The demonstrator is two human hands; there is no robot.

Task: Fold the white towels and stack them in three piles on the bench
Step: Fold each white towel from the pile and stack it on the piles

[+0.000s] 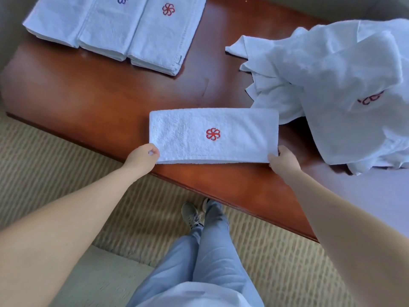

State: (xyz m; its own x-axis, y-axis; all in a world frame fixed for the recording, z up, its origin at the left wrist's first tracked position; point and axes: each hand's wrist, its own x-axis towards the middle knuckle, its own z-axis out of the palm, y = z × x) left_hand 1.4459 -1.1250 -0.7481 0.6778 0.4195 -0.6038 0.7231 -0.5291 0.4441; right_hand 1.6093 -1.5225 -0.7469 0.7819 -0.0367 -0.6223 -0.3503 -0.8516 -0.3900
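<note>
A: Where's the towel rn?
B: Folded towel (208,135) lies flat on the bench (93,96), near edge, centre of view, red flower logo facing up. Long strip, folded edge toward the person.

A: Hands?
B: Left hand (141,157) pinches the near-left corner, fingers curled on the cloth. Right hand (282,158) grips the near-right corner, same way. Both arms stretched out, bare.

A: What's around it?
B: Far left: three folded piles side by side, touching. Left pile (55,21), middle pile (110,27) w/ blue logo on top, right pile (163,34) w/ red logo. Well apart from the held towel, bare wood between.

A: Anything crowding it?
B: Yes, heap of unfolded towels (332,85) on the right, loose and rumpled, a red logo partly showing in a crease. Its lower-left flap sits just beside the held towel's far-right corner; can't tell if touching. Heap spills onto a pale surface (376,196) at right.

A: Floor side?
B: Striped carpet (55,162) near, person's blue trousers (212,251) and grey shoe (191,214) below the bench edge.
</note>
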